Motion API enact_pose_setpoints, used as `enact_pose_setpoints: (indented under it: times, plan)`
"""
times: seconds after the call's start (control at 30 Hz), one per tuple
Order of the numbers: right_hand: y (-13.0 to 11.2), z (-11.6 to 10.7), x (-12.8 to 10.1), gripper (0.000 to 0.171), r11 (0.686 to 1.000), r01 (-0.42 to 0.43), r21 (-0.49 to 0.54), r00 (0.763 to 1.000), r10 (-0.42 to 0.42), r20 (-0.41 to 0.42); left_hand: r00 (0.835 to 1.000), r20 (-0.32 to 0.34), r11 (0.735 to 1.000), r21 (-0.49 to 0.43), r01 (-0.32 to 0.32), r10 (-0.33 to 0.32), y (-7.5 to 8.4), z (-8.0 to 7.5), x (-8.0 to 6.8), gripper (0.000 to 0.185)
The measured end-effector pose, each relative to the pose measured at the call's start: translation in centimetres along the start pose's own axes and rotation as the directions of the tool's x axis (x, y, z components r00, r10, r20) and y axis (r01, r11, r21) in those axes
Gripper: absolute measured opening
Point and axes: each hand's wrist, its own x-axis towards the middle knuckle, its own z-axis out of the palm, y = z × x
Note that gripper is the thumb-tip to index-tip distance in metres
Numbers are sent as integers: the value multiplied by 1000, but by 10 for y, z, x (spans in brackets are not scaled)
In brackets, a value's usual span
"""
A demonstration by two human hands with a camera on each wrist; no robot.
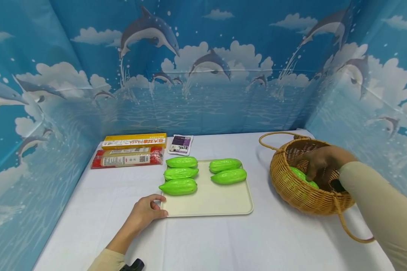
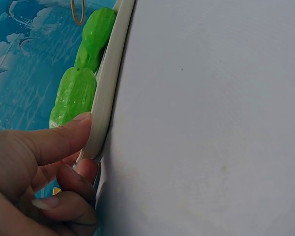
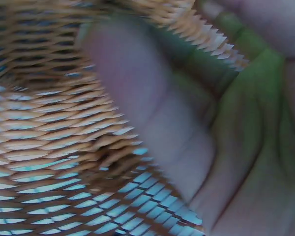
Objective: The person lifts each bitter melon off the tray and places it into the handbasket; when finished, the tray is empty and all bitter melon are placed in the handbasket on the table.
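A cream tray (image 1: 220,205) on the white tabletop holds several bright green bitter melons (image 1: 178,187), lying in a left column and a right column. My left hand (image 1: 147,212) grips the tray's near left corner, with the thumb (image 2: 71,137) on the front rim and the fingers along the side. On the right, my right hand (image 1: 325,162) is inside a wicker basket (image 1: 291,188), its fingers over a green bitter melon (image 1: 300,175). In the right wrist view the thumb (image 3: 137,83) stands out straight, blurred, apart from the palm. Its other fingers are partly cut off; no melon shows there.
Behind the tray's left side lie a yellow pasta box (image 1: 135,141), red-ended noodle packs (image 1: 127,157) and a small purple-and-white packet (image 1: 181,145). The basket's looped handles (image 1: 346,222) stick out to the front and back. A dolphin-print curtain (image 1: 203,98) surrounds the table.
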Motion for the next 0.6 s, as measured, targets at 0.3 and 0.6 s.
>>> enact_pose_setpoints:
  times: [0.3, 0.6]
  plan:
    - [-21, -17, -44, 61, 970, 184, -159, 972, -203, -114, 1000, 0, 1000, 11, -17, 17, 1, 0, -1, 42]
    - [-28, 2, -82, 58, 925, 196, -327, 855, -324, -405, 1000, 0, 1000, 19, -24, 24, 1, 0, -2, 42]
